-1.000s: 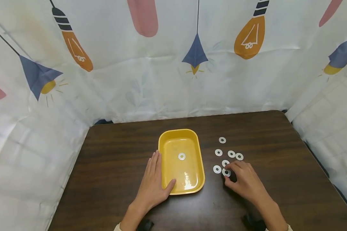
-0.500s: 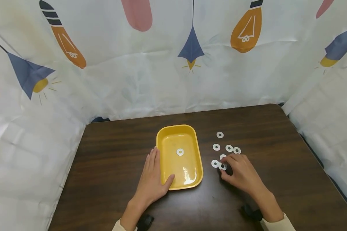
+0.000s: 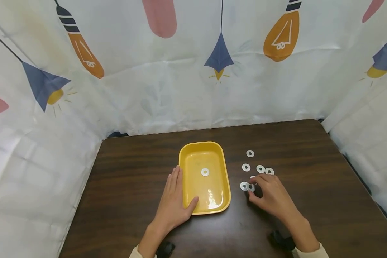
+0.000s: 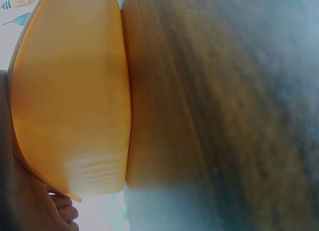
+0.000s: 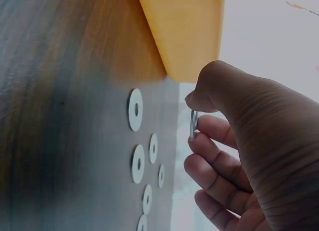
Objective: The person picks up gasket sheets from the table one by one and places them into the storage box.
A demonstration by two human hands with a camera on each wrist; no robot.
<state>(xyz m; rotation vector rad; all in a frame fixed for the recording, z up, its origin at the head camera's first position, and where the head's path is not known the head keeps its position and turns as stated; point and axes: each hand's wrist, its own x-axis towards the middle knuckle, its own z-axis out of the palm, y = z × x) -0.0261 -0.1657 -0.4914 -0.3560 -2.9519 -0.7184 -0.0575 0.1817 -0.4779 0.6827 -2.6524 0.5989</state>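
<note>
white washer [image 5: 193, 125] sits clamped between thumb and fingertips of the right hand [image 3: 272, 197], above the table [image 3: 132, 172]; the left hand [image 3: 171, 206], fingers straight, rests against the yellow tray [image 3: 217, 190]. a light, level pinch should best clear the loose washers [image 3: 246, 165].

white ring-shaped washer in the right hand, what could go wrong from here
The flat white ring-shaped washer is pinched by its edges in the bare right hand, so it might slip. If carried to the glossy yellow rectangular tray, it could clip the raised rim. The bare left hand touching the tray might nudge it sideways.
</note>
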